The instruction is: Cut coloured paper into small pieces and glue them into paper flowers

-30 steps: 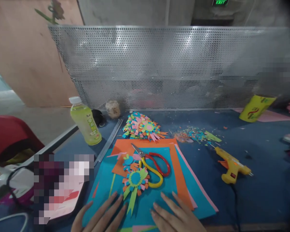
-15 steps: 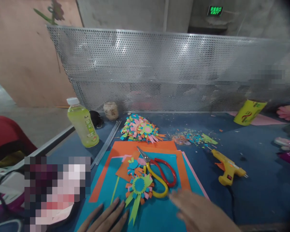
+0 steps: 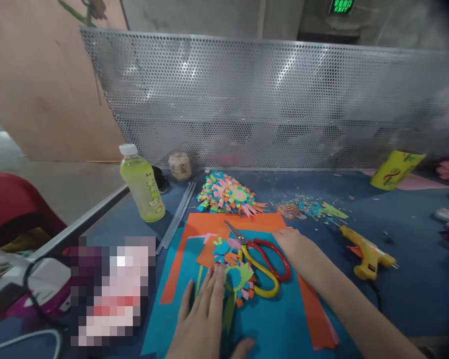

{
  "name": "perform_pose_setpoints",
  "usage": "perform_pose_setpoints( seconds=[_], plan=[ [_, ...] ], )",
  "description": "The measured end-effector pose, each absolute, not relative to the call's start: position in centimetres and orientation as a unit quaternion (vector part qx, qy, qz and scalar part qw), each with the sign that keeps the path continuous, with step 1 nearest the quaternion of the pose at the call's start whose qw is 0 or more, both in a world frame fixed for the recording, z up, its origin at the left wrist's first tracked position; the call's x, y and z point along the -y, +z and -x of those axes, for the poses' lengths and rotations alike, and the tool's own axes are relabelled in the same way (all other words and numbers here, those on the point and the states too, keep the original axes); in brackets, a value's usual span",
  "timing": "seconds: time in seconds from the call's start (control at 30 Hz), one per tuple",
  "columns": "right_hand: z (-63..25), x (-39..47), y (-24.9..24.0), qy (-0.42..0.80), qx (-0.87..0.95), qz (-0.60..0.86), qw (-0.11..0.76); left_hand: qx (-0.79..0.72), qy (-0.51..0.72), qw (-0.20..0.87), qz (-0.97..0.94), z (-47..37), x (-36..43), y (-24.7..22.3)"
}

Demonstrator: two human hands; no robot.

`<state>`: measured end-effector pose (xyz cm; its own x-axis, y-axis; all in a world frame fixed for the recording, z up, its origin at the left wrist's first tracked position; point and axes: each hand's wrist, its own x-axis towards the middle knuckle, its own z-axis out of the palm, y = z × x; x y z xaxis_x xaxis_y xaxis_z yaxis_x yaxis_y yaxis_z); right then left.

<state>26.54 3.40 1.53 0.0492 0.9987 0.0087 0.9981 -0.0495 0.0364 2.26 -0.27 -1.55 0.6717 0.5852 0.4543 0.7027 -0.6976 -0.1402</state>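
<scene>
My left hand (image 3: 202,319) lies with fingers stretched out on the blue paper (image 3: 269,324), its fingertips against a paper rosette (image 3: 236,277) with a blue centre, green ribbon tails and fringed petals, which it partly covers. My right hand (image 3: 292,245) is at the upper right corner of the stacked orange (image 3: 243,220) and blue sheets, its fingers drawn together at their edge; the fingertips are partly hidden. Between the hands lies a pair of scissors (image 3: 262,259) with red and yellow handles. A smaller blue paper flower (image 3: 221,250) sits above the rosette.
A pile of finished rosettes (image 3: 228,192) stands behind the sheets, beside paper scraps (image 3: 310,208). On the right are a yellow glue gun (image 3: 366,252) and a yellow roll (image 3: 396,170). Left stand a drink bottle (image 3: 142,187) and glue sticks (image 3: 177,214). A perforated metal screen (image 3: 247,99) closes the back.
My right hand has moved away from the scissors' handles, up to the sheets' upper right corner. My left hand has slid forward and right, onto the rosette's edge. The view has shifted slightly left.
</scene>
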Motion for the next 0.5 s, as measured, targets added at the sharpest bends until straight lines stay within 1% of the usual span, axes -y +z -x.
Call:
perform_pose_setpoints(
  seconds=[0.1,0.23,0.33,0.4,0.5],
  plan=[
    [-26.2,-3.9,1.8,0.031,-0.681,-0.73,0.049,0.356,-0.214,0.108,0.903,-1.9,0.2,-1.8],
    [-26.0,-4.2,2.4,0.038,-0.677,-0.733,0.055,0.35,-0.255,0.083,0.898,-1.6,-0.1,-2.3],
    [-26.3,-4.1,2.9,0.038,-0.678,-0.734,0.035,0.365,-0.276,0.072,0.886,-1.6,0.0,-2.4],
    [-26.3,-3.9,3.2,0.045,-0.687,-0.725,0.007,0.384,-0.283,0.064,0.877,-1.6,0.1,-2.1],
    [-25.8,-3.2,3.6,0.056,-0.734,-0.676,-0.038,0.378,-0.271,0.086,0.881,-1.7,-0.1,-1.4]
  ],
)
